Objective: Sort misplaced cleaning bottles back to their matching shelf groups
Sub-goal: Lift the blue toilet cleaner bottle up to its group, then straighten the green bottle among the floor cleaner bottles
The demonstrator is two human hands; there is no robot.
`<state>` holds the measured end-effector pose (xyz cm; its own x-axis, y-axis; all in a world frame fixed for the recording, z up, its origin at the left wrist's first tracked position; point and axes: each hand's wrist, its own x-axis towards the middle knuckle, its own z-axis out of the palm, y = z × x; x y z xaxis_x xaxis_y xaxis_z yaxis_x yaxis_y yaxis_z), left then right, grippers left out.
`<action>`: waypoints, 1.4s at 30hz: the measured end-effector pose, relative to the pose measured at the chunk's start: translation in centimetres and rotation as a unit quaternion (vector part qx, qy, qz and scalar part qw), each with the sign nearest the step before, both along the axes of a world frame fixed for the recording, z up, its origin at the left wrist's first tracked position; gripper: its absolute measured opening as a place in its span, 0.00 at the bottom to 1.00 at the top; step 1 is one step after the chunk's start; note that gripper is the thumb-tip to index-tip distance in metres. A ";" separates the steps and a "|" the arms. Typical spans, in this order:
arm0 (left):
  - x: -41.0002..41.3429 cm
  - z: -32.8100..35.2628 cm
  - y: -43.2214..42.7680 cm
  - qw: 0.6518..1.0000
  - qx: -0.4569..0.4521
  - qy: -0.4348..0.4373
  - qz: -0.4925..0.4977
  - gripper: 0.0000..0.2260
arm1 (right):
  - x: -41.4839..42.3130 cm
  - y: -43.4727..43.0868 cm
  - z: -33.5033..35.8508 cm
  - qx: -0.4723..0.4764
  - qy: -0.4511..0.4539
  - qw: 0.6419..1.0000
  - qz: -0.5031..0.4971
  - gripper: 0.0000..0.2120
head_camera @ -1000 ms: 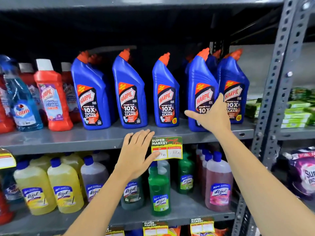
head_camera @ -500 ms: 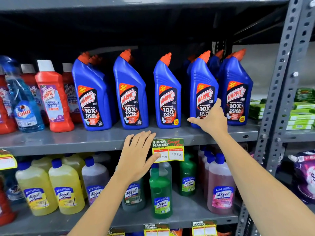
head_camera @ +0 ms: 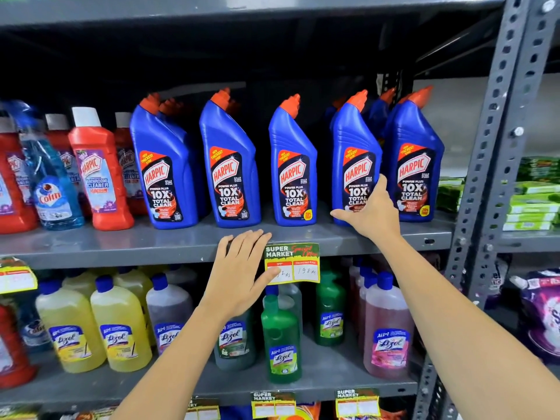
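Right hand: the right hand [head_camera: 371,215] lies against the lower front of the fourth blue Harpic bottle [head_camera: 354,165], thumb out at 9 o'clock, fingers reaching up the bottle's right side; whether it truly clasps the bottle or only steadies it, I cannot tell.
Left hand: the left hand [head_camera: 242,272] is spread flat, fingers together, against the front lip of the grey middle shelf [head_camera: 121,250], its thumb touching the Super Market price tag [head_camera: 292,263] at 3 o'clock of the palm; it holds nothing.
Harpic row: five blue toilet-cleaner bottles stand upright in front, more behind, labels forward. This group looks settled, apart from the uneven gaps.
Likely stray: a light-blue Colin spray bottle [head_camera: 51,177] stands among the red Harpic bathroom cleaners [head_camera: 100,174], at 9 o'clock of the blue row. It appears out of its group and not yet moved.
Lower shelf: Lizol bottles run yellow [head_camera: 118,325], grey, green [head_camera: 283,338] and pink [head_camera: 388,328]; the green ones are split and offset, so some sorting may be left here.
Progress: judged as partway, with the blue group neatened and the Colin and Lizol colours still to place.
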<state>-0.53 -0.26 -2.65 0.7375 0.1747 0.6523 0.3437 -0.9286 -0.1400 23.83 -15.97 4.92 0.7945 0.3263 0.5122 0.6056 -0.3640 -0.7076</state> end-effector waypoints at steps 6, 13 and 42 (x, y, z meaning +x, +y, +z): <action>-1.2 -1.5 -1.1 0.992 -0.079 -0.087 -0.040 0.34 | -1.5 -0.5 -1.2 0.046 -0.055 0.997 -0.012 0.58; -3.9 -12.8 -1.6 0.965 -0.220 -0.128 -0.057 0.27 | -6.5 -0.3 -13.4 0.313 -0.202 0.928 0.025 0.14; -5.8 -29.1 0.8 0.908 -0.262 0.322 0.064 0.38 | -12.8 5.5 -32.1 -0.016 0.229 0.972 -0.049 0.44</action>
